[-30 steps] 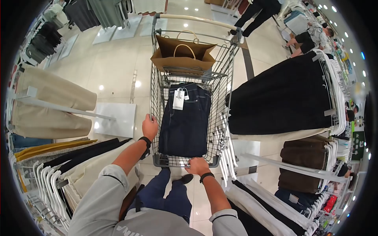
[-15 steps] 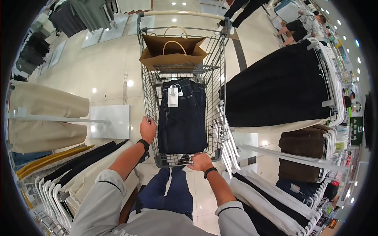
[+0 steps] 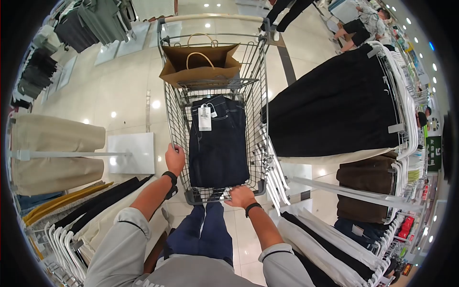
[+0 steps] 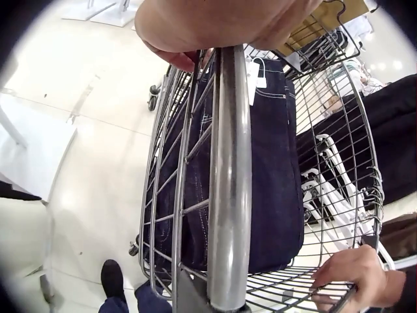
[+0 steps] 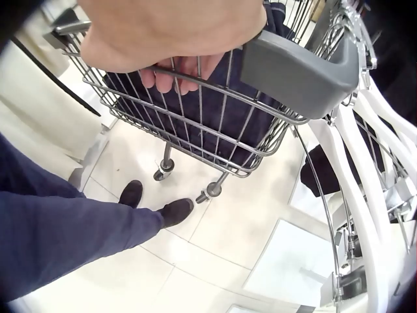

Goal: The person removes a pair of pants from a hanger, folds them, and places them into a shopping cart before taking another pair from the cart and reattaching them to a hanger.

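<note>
Shop interior: a pale, glossy tiled floor [image 3: 131, 95] with bright reflections [image 3: 156, 104] and a dark strip [image 3: 288, 67] above right of centre; a white base plate [image 3: 138, 166] at left; metal rack bars [image 3: 71, 154] on both sides; small ceiling lights [image 3: 408, 21] and a green sign [image 3: 434, 153] along the right edge.

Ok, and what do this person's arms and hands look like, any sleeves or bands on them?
The left sleeve and right sleeve are light grey, ending around elbow level, each with a thin dark line near its edge. The left wristband and right wristband are black; the left looks bulkier. Neither the left hand nor the right hand wears a glove.
</note>
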A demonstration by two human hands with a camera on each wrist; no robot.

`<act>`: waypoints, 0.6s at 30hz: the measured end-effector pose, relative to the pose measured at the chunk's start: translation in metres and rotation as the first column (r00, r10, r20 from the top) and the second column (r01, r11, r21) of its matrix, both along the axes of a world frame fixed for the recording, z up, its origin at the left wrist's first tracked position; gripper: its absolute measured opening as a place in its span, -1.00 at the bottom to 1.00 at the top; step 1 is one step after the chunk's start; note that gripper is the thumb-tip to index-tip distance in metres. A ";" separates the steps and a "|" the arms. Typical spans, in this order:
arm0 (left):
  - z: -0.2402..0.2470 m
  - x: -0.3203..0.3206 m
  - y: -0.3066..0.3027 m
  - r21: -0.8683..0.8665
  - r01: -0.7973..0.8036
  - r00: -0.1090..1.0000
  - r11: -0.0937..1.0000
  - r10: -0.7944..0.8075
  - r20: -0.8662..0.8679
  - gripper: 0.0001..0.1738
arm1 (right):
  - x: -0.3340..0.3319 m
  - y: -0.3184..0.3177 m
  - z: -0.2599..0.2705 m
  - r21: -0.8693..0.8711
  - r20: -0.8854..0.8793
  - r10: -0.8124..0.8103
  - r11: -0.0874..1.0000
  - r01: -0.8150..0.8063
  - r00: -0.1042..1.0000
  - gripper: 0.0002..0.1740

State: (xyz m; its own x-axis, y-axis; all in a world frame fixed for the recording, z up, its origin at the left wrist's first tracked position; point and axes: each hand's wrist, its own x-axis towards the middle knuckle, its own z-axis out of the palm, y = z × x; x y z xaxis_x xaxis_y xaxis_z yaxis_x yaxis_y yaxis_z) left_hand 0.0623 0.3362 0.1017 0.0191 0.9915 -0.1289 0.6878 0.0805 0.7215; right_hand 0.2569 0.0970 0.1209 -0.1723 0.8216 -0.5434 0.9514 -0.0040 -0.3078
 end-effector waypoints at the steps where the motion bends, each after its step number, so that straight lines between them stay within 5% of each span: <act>1: -0.001 0.004 0.000 0.004 -0.015 1.000 1.000 0.015 0.014 -0.86 | 0.003 -0.002 0.001 0.016 -0.012 0.008 1.000 -0.007 1.000 -0.41; 18: -0.009 0.027 0.020 0.022 -0.039 0.999 0.999 0.039 -0.011 -0.86 | 0.032 0.027 0.006 -0.076 -0.065 0.001 0.997 -0.005 0.998 -0.45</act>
State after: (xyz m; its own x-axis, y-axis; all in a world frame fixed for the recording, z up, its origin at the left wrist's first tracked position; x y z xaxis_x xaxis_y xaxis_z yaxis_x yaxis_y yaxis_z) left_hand 0.0892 0.3562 0.0924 -0.0209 0.9941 -0.1068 0.6927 0.0915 0.7154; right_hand 0.2889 0.1241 0.1267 -0.2114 0.7779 -0.5918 0.9297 -0.0269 -0.3674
